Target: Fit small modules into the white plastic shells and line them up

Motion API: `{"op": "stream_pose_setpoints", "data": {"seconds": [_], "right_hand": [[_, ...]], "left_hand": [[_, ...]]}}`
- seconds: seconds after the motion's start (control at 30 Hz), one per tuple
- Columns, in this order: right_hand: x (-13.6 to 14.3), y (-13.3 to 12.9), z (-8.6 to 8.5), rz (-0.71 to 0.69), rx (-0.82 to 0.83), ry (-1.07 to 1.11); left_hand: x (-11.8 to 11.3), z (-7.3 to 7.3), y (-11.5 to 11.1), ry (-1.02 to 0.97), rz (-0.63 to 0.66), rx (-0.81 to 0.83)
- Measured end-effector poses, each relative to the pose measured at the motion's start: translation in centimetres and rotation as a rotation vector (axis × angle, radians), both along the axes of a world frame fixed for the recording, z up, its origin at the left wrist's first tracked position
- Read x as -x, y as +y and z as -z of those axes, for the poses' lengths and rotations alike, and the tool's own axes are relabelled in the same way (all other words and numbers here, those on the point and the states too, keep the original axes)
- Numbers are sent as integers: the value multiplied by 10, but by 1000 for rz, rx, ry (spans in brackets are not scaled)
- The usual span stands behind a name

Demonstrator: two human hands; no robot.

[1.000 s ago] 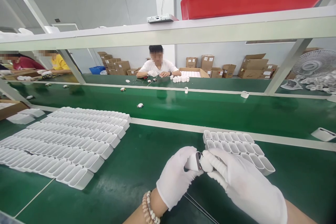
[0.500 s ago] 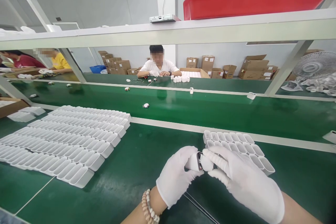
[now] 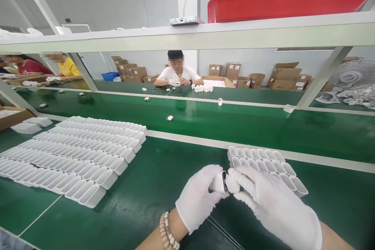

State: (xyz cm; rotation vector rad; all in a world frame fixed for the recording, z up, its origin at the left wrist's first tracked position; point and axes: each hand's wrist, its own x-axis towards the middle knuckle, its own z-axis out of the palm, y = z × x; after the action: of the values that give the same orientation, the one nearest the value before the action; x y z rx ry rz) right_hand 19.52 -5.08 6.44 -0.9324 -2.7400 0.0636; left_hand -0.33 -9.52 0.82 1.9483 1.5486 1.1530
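In white gloves, both my hands meet over the green table. My left hand (image 3: pixel 197 197) is closed round a white plastic housing (image 3: pixel 217 183), its dark open end facing right. Against that end, my right hand (image 3: pixel 274 201) pinches a rounded white part (image 3: pixel 232 184) with dark and metallic bits along its edge. The two pieces are nearly touching; my fingers partly hide the join. Two thin dark rods (image 3: pixel 223 231) lie on the table below my hands. Just behind my right hand stand rows of open white housings (image 3: pixel 265 164), partly covered by it.
A large block of white housings (image 3: pixel 79 156) fills the left of the table. Small white parts (image 3: pixel 170 118) ride on the green conveyor belt (image 3: pixel 199 115) beyond. A co-worker (image 3: pixel 177 74) sits opposite. Overhead runs a shelf (image 3: pixel 131 41) with a red tray (image 3: pixel 281 2).
The parts on the belt have shifted right. My hands keep nearly the same pose, the pieces still together. The co-worker opposite has brought both hands closer together.
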Motion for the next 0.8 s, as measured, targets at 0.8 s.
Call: {"op": "stream_pose_setpoints", "data": {"seconds": [0.8], "right_hand": [[23, -10, 35, 0, -109, 252]], "left_hand": [[-10, -11, -5, -443, -128, 162]]}}
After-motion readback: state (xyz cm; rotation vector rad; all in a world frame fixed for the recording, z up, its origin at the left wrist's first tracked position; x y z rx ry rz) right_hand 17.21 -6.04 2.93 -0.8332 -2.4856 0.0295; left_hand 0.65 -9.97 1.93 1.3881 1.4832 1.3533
